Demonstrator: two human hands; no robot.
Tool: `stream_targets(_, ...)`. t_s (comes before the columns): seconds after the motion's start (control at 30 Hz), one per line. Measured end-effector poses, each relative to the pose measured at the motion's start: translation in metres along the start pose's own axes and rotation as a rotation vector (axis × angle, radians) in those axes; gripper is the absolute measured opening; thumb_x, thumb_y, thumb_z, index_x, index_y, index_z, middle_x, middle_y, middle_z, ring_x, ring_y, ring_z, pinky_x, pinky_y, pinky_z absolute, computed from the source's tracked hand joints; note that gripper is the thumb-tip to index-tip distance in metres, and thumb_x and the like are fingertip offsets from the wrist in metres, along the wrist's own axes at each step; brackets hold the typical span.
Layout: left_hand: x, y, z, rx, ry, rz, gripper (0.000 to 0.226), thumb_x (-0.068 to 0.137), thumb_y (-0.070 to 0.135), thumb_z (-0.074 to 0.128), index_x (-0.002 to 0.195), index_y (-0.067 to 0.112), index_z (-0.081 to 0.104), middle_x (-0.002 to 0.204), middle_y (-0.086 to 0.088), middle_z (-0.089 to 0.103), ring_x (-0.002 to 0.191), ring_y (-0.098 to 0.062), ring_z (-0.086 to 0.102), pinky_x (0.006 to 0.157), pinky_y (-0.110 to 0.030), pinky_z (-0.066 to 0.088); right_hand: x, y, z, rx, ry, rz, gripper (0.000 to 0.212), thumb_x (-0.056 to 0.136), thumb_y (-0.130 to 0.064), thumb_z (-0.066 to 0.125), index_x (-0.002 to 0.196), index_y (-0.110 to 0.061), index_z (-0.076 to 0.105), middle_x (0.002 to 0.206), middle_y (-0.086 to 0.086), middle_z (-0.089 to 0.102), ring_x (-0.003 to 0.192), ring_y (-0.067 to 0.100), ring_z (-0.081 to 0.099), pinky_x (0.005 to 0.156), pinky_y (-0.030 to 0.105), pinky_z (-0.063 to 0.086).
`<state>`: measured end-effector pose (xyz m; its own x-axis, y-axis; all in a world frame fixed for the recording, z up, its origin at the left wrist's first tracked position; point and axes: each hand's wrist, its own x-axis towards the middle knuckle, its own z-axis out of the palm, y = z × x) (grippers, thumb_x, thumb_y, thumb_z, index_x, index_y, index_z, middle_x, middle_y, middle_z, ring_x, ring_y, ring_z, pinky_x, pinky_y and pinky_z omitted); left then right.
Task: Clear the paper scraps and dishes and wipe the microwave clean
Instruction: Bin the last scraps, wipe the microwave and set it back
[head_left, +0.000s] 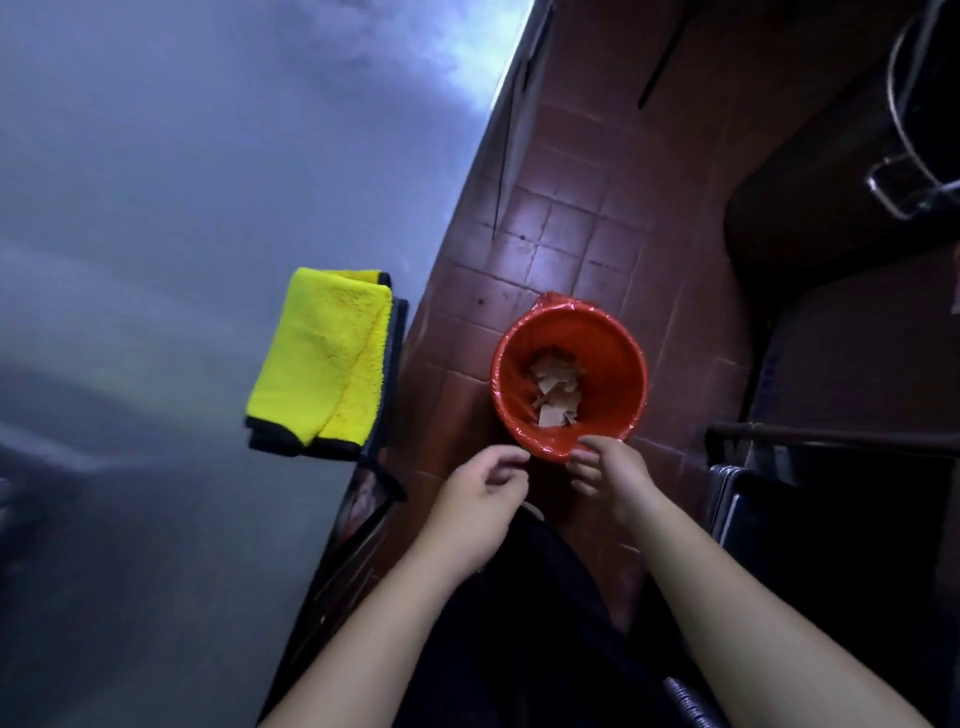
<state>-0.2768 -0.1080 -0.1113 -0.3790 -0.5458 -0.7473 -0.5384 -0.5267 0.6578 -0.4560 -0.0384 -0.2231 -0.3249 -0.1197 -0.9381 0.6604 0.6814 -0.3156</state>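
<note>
A red bin (613, 338) lined with a red plastic bag stands on the tiled floor. Several pale paper scraps (556, 387) lie at its bottom. My left hand (483, 488) hovers just short of the bin's near rim, fingers loosely curled and holding nothing. My right hand (608, 467) is at the near rim, fingertips touching or just above the bag's edge, with nothing visible in it. A folded yellow cloth with a dark border (324, 358) lies at the edge of the grey counter (156, 208). No microwave or dishes are in view.
The reddish-brown tiled floor (571, 218) runs between the counter on the left and dark furniture (831, 270) on the right. A dark metal frame (831, 441) stands close to the bin's right. My dark clothing fills the bottom centre.
</note>
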Motion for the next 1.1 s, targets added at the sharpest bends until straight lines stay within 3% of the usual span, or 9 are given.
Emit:
stream_targets(0.23,-0.073,0.076,-0.074,-0.148,0.394,0.437,0.023,0.084,0.016,0.062,0.091,0.035,0.073,0.091,0.009,0.075,0.089,-0.009,0.070,0.083,-0.021,0.054,-0.115,-0.039,0.038,-0.181,-0.198,-0.354,0.014,0.097,-0.006,0.056,0.102,-0.005,0.068,0.085,0.009,0.067,0.068,0.017,0.061,0.059,0.026,0.045)
stream_targets(0.37,-0.050,0.084,-0.130,0.277,0.764,0.161,0.041,0.086,0.028,0.067,0.127,0.024,0.060,0.126,-0.002,0.064,0.119,-0.023,0.058,0.103,-0.042,0.045,-0.163,-0.069,0.048,-0.217,-0.302,-0.495,0.015,0.095,0.001,0.054,0.101,0.002,0.068,0.081,0.015,0.064,0.066,0.019,0.057,0.055,0.026,0.040)
stream_targets(0.43,-0.034,0.083,-0.144,0.503,0.710,-0.182,0.069,0.080,0.044,0.070,0.141,0.026,0.043,0.143,-0.008,0.048,0.132,-0.033,0.043,0.108,-0.047,0.032,-0.179,-0.082,0.048,-0.236,-0.314,-0.560,0.015,0.093,0.000,0.057,0.096,-0.004,0.071,0.085,0.015,0.067,0.074,0.023,0.059,0.058,0.026,0.043)
stream_targets(0.53,-0.023,0.083,-0.147,0.583,0.655,-0.309,0.063,0.072,0.044,0.072,0.129,0.028,0.048,0.135,-0.006,0.051,0.127,-0.032,0.045,0.102,-0.045,0.031,-0.195,-0.092,0.043,-0.229,-0.325,-0.602,0.016,0.092,-0.003,0.058,0.092,-0.011,0.073,0.086,0.010,0.072,0.078,0.019,0.065,0.063,0.026,0.049)
stream_targets(0.73,-0.030,0.086,-0.148,0.247,0.595,-0.166,0.025,0.072,0.021,0.082,0.085,0.009,0.065,0.093,-0.012,0.067,0.088,-0.027,0.063,0.081,-0.038,0.050,-0.214,-0.087,0.040,-0.192,-0.389,-0.588,0.016,0.091,0.000,0.058,0.091,-0.007,0.072,0.082,0.011,0.069,0.067,0.012,0.064,0.057,0.019,0.050)
stream_targets(0.83,-0.056,0.092,-0.148,0.159,0.623,-0.052,0.021,0.073,0.017,0.077,0.086,0.009,0.062,0.081,-0.005,0.059,0.075,-0.023,0.054,0.062,-0.031,0.041,-0.227,-0.086,0.058,-0.279,-0.482,-0.612,0.013,0.092,-0.006,0.062,0.100,-0.009,0.072,0.087,0.008,0.070,0.068,0.008,0.066,0.056,0.016,0.049)
stream_targets(0.97,-0.112,0.098,-0.150,0.305,0.734,0.067,0.019,0.077,0.017,0.069,0.086,0.023,0.053,0.074,0.006,0.057,0.072,-0.021,0.054,0.056,-0.031,0.038,-0.253,-0.080,0.103,-0.360,-0.721,-0.546,0.049,0.089,-0.032,0.071,0.133,-0.023,0.053,0.123,-0.001,0.063,0.112,0.020,0.060,0.084,0.035,0.050)
stream_targets(1.03,-0.144,0.096,-0.144,0.434,0.817,0.107,0.022,0.079,0.018,0.064,0.096,0.028,0.053,0.082,0.005,0.063,0.080,-0.028,0.059,0.061,-0.033,0.044,-0.275,-0.072,0.129,-0.364,-0.883,-0.406,0.070,0.076,-0.057,0.076,0.135,-0.040,0.042,0.126,-0.014,0.057,0.120,0.015,0.055,0.085,0.039,0.051)
stream_targets(1.1,-0.173,0.091,-0.132,0.619,0.839,0.149,0.036,0.082,0.020,0.061,0.115,0.029,0.052,0.104,-0.002,0.067,0.095,-0.034,0.062,0.069,-0.038,0.046,-0.294,-0.063,0.154,-0.330,-1.038,-0.242,0.075,0.063,-0.065,0.077,0.127,-0.032,0.057,0.120,-0.011,0.065,0.114,0.017,0.061,0.088,0.043,0.053)
